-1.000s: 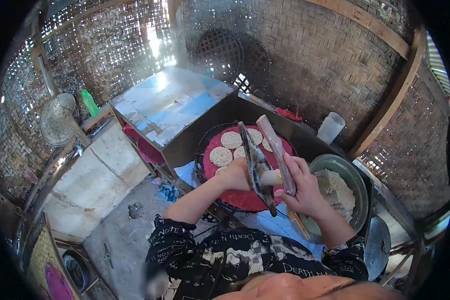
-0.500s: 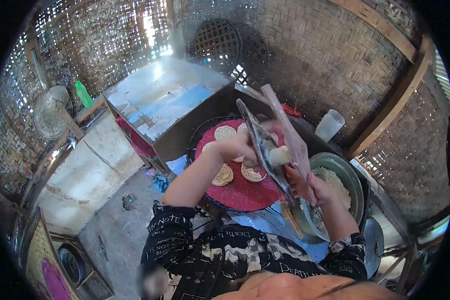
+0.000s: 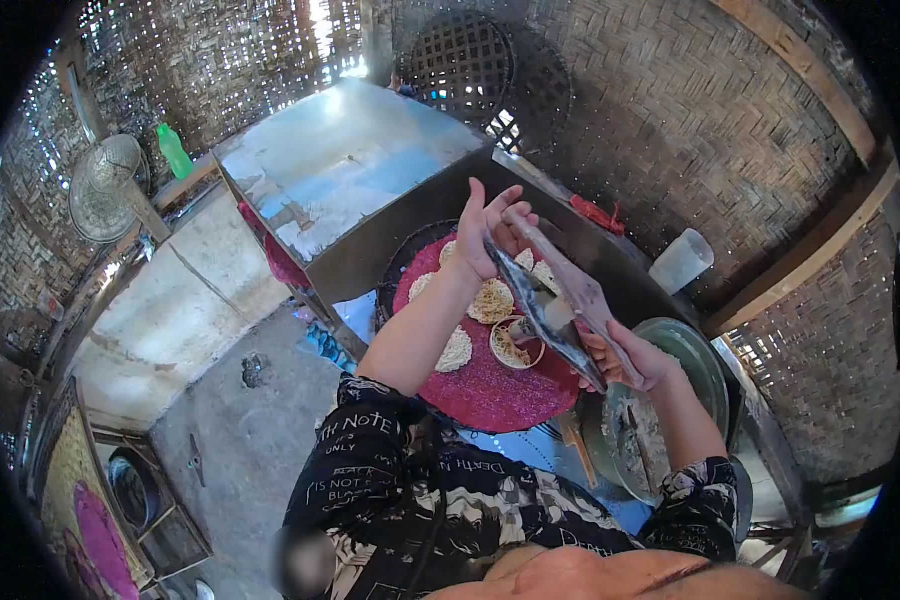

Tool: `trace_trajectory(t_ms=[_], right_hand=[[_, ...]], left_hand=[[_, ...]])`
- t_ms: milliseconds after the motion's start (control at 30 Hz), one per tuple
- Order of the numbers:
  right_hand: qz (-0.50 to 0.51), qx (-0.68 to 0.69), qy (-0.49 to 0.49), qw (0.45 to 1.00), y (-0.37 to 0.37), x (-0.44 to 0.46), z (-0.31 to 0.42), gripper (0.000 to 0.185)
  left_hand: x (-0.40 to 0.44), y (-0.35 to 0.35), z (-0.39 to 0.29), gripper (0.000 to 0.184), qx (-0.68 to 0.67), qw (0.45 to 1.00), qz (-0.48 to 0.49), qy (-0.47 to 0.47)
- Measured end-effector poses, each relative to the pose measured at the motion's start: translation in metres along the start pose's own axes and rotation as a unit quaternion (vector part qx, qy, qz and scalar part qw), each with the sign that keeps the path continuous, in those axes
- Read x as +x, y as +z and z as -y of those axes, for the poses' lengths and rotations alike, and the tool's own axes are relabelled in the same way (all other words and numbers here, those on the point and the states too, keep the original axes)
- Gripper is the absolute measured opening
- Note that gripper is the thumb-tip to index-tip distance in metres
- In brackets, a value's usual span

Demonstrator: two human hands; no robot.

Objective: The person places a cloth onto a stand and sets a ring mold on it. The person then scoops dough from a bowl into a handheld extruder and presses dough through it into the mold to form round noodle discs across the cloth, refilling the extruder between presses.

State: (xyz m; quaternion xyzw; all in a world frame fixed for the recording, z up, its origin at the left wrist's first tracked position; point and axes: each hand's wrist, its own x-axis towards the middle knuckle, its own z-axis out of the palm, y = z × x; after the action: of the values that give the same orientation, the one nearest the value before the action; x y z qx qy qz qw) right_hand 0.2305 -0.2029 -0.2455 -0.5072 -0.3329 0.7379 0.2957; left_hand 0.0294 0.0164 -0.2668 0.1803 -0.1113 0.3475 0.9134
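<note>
Between my hands is a wooden press made of a dark board (image 3: pixel 535 300) and a paler plank (image 3: pixel 570 275), with a whitish cylinder (image 3: pixel 558 312) between them. My left hand (image 3: pixel 490 225) is at the far end of the press, its thumb and fingers spread, palm against the board's end. My right hand (image 3: pixel 635 358) grips the near end of the plank. Beneath the press, a round tray with a pink cloth (image 3: pixel 470 390) bears several round noodle-like discs (image 3: pixel 454 350). One portion of strands (image 3: pixel 511 345) lies in a ring on the cloth.
A green basin (image 3: pixel 695 355) with pale dough stands at the right. A metal-topped box (image 3: pixel 355 160) is behind the tray at the left. A translucent cup (image 3: pixel 682 262) and a red item (image 3: pixel 598 214) lie along the back ledge. A green bottle (image 3: pixel 175 152) stands far left.
The press has tilted and moved toward the near side over the tray. My left hand has moved up to its far end and opened; my right hand has shifted down to the near end.
</note>
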Motion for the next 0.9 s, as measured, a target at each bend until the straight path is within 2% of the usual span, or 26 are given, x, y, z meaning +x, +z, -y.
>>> trace_trajectory(t_ms=[67,267,367,533,667,767,900], right_hand=[[-0.021,-0.033,0.014,0.999,0.004,0.008,0.003,0.07],[-0.001,-0.076,0.025,0.997,0.013,0.018,0.005,0.068],[-0.023,-0.085,0.024,0.996,0.011,0.024,0.003,0.062],[-0.074,-0.093,-0.021,0.993,0.011,0.025,0.006,0.055],[-0.124,-0.163,-0.018,0.979,0.01,0.009,0.014,0.055],[-0.131,-0.199,-0.009,0.971,0.005,-0.002,0.013,0.066],[-0.14,-0.176,0.015,0.974,0.01,-0.011,0.005,0.056]], left_hand=[[-0.006,-0.014,-0.005,0.06,-0.018,1.0,0.017,0.013],[-0.029,-0.03,-0.014,0.055,-0.022,1.0,-0.003,0.018],[-0.03,-0.03,-0.018,0.052,-0.008,1.0,-0.018,0.02],[-0.017,-0.03,-0.016,0.046,0.022,0.997,-0.059,0.036],[-0.007,-0.04,-0.001,0.051,-0.011,0.998,-0.063,0.024],[-0.007,-0.036,0.012,0.051,-0.022,0.996,-0.087,0.015],[-0.018,-0.036,0.021,0.05,-0.008,0.992,-0.124,0.001]])
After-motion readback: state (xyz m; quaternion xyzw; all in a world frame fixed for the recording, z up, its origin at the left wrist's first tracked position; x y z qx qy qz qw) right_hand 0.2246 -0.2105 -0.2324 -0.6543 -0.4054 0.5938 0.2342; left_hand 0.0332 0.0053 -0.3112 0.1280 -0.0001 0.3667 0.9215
